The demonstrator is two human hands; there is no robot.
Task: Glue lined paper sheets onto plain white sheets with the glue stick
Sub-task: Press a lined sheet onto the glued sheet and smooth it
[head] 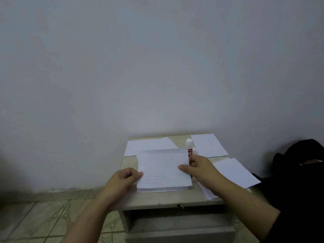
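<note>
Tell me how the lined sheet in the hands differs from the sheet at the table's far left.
The lined sheet shows faint ruled lines; the far-left sheet looks plain. The lined sheet is gripped by the left hand and right hand over a stack; the far-left sheet lies untouched, partly covered by it. Both are white rectangles.

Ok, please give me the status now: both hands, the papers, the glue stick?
Left hand pinches lined sheet at left edge. Right hand holds right edge plus glue stick, cap on. Plain sheets nearby; nothing blocking.

red label on glue stick point(189, 151), lettering too blurred to read
</note>
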